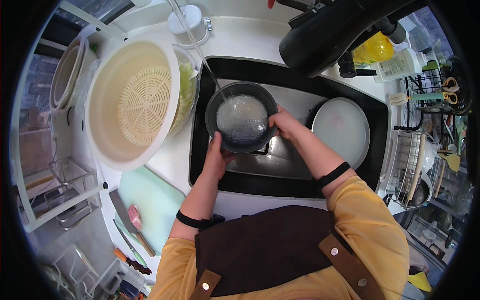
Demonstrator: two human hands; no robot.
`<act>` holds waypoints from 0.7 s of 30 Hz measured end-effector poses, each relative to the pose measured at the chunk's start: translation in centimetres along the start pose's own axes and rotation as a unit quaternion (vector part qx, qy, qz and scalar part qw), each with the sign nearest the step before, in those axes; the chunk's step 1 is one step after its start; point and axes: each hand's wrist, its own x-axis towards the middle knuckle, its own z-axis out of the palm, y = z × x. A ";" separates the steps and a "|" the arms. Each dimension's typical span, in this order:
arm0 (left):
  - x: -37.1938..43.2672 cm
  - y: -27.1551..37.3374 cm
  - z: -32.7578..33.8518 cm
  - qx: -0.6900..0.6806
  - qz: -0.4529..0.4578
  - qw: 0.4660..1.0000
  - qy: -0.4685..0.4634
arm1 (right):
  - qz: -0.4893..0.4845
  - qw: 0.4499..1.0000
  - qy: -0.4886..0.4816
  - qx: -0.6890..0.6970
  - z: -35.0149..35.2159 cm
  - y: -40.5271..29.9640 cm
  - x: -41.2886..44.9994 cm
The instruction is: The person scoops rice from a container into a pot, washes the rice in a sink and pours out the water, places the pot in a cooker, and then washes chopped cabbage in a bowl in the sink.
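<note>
Between my two hands is a round dark grey pot (214, 112), held over the black sink (232, 185). My left hand (217, 159) grips its lower-left rim, with the thumb on top and the fingers underneath. At the right side of the rim, my right hand (284, 122) has its thumb over the edge. A thin stream of water (204, 60) comes down from the upper left into the pot. Bubbly, cloudy water (243, 117) covers the bottom, and what lies under it cannot be made out. A round pale dish or lid (340, 129) rests in the sink's right part.
Left of the sink stand a cream colander basin (98, 108) and a bowl of leafy greens (185, 95). A cleaver (123, 212) and a piece of raw meat (135, 216) lie on a pale green cutting board (161, 210). A thick black fixture (318, 45) overhangs the sink's far side.
</note>
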 end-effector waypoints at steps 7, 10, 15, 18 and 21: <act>-0.2 -0.1 0.8 -0.061 -0.032 0.997 -0.023 | -0.011 0.953 -0.056 -0.299 0.9 -5.3 -1.3; -0.3 -0.1 1.7 -0.089 -0.035 0.995 -0.029 | -0.332 0.758 0.090 -0.554 0.4 -9.6 1.3; -0.1 0.1 2.0 -0.064 0.022 0.997 -0.037 | -0.492 0.644 0.151 -0.565 6.7 -20.0 2.8; -0.1 0.4 1.9 -0.067 -0.010 0.997 -0.042 | -0.534 0.574 0.147 -0.603 9.3 -21.8 5.5; 0.1 0.3 1.7 -0.059 -0.012 0.997 -0.047 | -0.560 0.507 0.151 -0.638 10.8 -22.5 7.9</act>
